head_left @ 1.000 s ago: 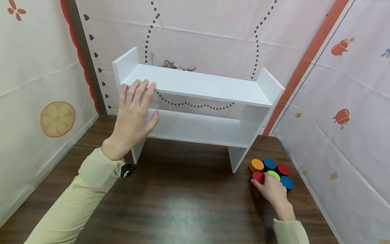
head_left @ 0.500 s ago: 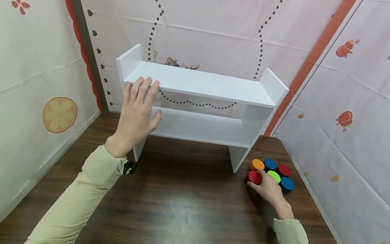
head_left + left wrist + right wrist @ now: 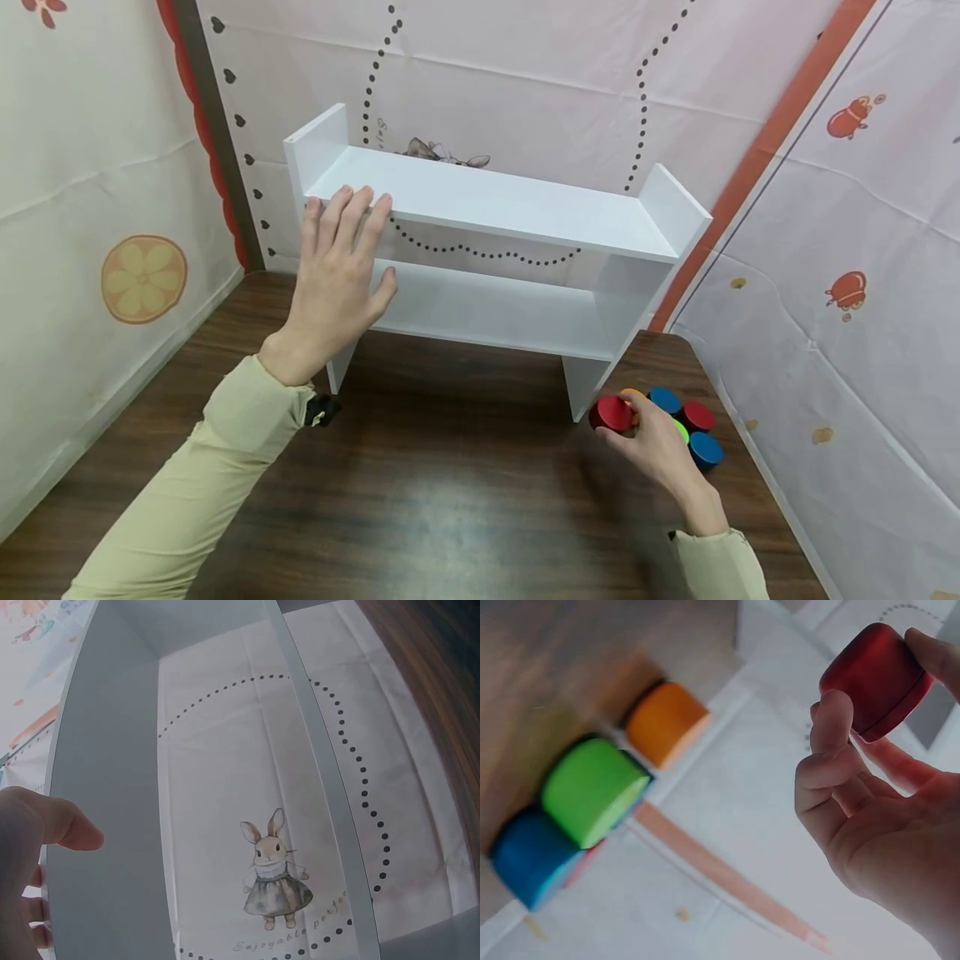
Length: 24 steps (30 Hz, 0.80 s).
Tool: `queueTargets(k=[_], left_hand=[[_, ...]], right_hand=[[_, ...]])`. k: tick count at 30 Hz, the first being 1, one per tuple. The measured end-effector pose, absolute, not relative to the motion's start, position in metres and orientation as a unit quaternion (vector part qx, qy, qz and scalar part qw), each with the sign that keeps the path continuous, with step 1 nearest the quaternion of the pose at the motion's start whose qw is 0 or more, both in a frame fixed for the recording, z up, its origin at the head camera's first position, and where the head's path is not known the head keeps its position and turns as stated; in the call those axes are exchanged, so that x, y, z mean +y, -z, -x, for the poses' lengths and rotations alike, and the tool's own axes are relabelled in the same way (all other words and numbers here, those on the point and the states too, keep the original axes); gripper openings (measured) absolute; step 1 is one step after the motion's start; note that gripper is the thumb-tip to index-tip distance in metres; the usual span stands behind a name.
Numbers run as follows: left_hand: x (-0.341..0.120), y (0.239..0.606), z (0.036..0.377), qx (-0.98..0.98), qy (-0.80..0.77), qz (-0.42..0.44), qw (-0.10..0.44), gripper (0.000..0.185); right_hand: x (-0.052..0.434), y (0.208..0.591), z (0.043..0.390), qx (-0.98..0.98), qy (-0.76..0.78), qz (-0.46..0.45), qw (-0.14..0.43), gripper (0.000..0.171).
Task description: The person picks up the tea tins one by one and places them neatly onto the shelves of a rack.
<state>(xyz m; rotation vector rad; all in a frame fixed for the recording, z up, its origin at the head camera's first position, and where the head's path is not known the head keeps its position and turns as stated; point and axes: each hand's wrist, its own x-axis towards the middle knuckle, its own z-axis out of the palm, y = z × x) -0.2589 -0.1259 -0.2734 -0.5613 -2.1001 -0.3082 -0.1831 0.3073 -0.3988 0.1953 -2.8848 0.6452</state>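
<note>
My right hand point(image 3: 663, 450) pinches a small red cylinder point(image 3: 611, 414) between thumb and fingers, near the foot of the white shelf's right side. In the right wrist view, the red cylinder point(image 3: 877, 679) has a thin seam near one end and is held up clear of the others. My left hand point(image 3: 333, 275) lies with fingers spread and extended at the front edge of the upper board of the white shelf unit point(image 3: 495, 196), near its left end. In the left wrist view, the thumb point(image 3: 75, 829) shows beside that board.
Beyond my right hand stand an orange cylinder point(image 3: 667, 724), a green cylinder point(image 3: 592, 787), two blue ones, including the nearer blue cylinder point(image 3: 707, 450), and another red cylinder point(image 3: 697, 417). They sit on the dark wood table point(image 3: 450, 500). Printed cloth walls point(image 3: 810, 275) enclose it.
My right hand has drawn the red cylinder out of the group, moving it left and upward toward the shelf. My left hand stays at the upper board while the view shifts slightly.
</note>
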Motion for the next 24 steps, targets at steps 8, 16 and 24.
queueTargets(k=[8, 16, 24], left_hand=[[-0.127, 0.274, 0.260, -0.849, 0.127, 0.227, 0.459, 0.078], [-0.127, 0.274, 0.259, -0.851, 0.121, 0.227, 0.457, 0.078], [-0.127, 0.274, 0.259, -0.854, 0.117, 0.222, 0.456, 0.080]], right_hand=[[0.282, 0.373, 0.182, -0.965, -0.225, -0.097, 0.090, 0.070], [0.259, 0.343, 0.187, -0.958, -0.214, -0.159, 0.108, 0.065], [0.239, 0.317, 0.195, -0.946, -0.214, -0.211, 0.119, 0.058]])
